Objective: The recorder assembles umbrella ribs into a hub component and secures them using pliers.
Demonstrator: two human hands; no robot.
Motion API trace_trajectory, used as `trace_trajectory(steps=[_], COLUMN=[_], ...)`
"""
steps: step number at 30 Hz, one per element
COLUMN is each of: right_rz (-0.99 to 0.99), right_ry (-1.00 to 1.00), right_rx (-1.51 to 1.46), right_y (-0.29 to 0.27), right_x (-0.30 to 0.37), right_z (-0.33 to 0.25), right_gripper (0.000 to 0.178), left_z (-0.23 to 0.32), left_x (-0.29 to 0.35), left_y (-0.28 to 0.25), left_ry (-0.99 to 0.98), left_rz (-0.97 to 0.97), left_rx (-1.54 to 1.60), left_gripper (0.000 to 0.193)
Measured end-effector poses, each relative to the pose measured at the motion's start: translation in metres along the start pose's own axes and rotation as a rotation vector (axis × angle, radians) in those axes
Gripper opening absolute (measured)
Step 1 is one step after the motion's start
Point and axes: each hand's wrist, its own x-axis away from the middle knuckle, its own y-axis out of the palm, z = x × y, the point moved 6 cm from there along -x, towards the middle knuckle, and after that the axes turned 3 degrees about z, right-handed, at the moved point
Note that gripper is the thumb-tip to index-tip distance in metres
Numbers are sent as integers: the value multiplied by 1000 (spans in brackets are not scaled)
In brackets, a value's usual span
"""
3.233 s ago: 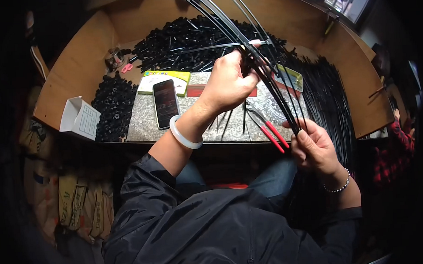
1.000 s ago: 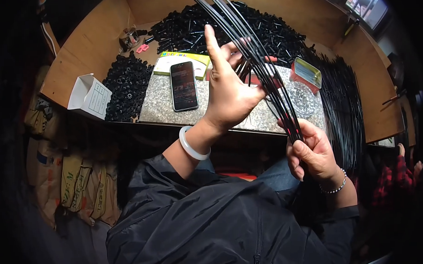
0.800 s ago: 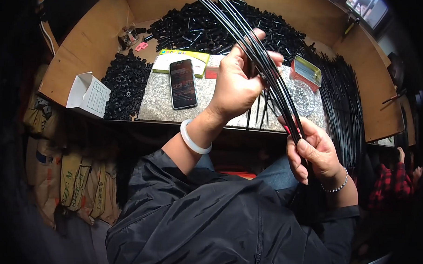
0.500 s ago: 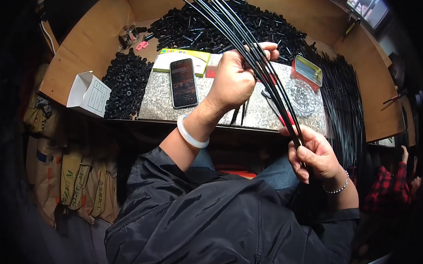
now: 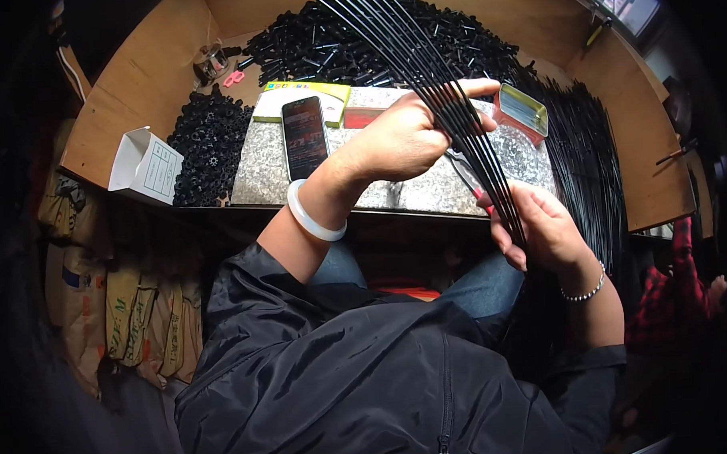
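A fanned bundle of thin black rods (image 5: 432, 82) slants between my hands, its far ends running past the top edge. My left hand (image 5: 404, 137), with a white bangle on the wrist, is closed around the middle of the bundle, one finger stretched out beyond it. Lower right, my right hand (image 5: 544, 229), wearing a beaded bracelet, pinches the near ends between thumb and fingers. Under the rods lies a stone slab (image 5: 269, 162) carrying a phone (image 5: 304, 137), partly covered by my left forearm. Red-handled pliers or scissors (image 5: 467, 171) lie behind the rods, mostly hidden.
Small black ribbed parts (image 5: 208, 136) are heaped at left beside an open white box (image 5: 147, 166). Black tubular pieces (image 5: 317, 48) pile at the back. More black rods (image 5: 585, 147) lie at right near a rectangular tin (image 5: 522, 113). Another person's plaid sleeve (image 5: 662, 305) shows far right.
The rods have spread wider into a flat fan. My left hand has turned and moved slightly down; my right hand has shifted up a little. The view has shifted slightly.
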Motion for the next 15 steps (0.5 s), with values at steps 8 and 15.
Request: trace_trajectory(steps=[8, 15], right_rz=[45, 154], right_ry=[-25, -25], right_rx=[46, 143], right_y=[2, -11], right_x=[-16, -7], right_z=[-4, -1], right_gripper=[12, 13], left_z=[5, 6], left_x=[-3, -4], left_y=[-2, -14], left_ry=[-2, 73], left_rz=[26, 143], left_rx=[8, 141], left_gripper=[35, 36])
